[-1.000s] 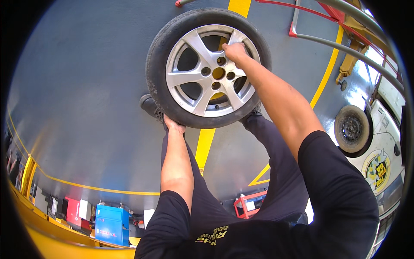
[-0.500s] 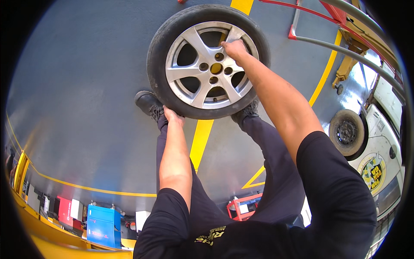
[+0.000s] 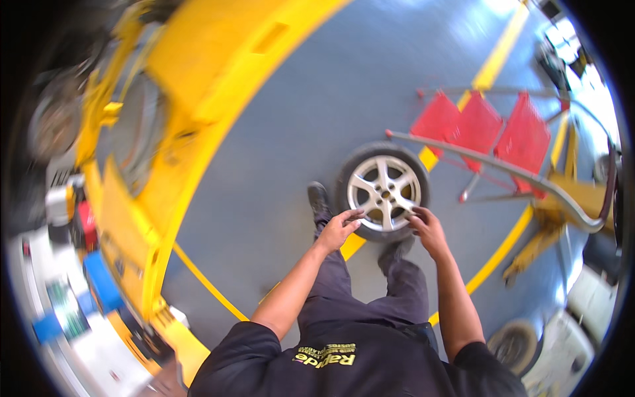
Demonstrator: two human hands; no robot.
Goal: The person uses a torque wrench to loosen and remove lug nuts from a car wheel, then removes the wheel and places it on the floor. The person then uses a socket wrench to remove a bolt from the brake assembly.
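A car wheel (image 3: 385, 194) with a silver multi-spoke alloy rim and a black tyre lies on the grey floor in front of my shoes. My left hand (image 3: 340, 230) hovers over the tyre's near left side, its fingers stretched to the right and nothing in them. Over the near right side is my right hand (image 3: 428, 231), fingers apart and slightly bent, also holding nothing. Both hands look raised above the wheel rather than touching it.
A large yellow steel frame (image 3: 211, 92) rises on the left. A red-panelled stand with grey tubes (image 3: 476, 132) stands close on the right. Yellow lines (image 3: 499, 251) cross the floor. Another wheel (image 3: 514, 347) sits by a white vehicle at lower right.
Both hands have let go of the wheel and risen nearer to me. The wheel, tilted up in my grip before, now lies farther below. My view has turned, bringing the yellow frame in.
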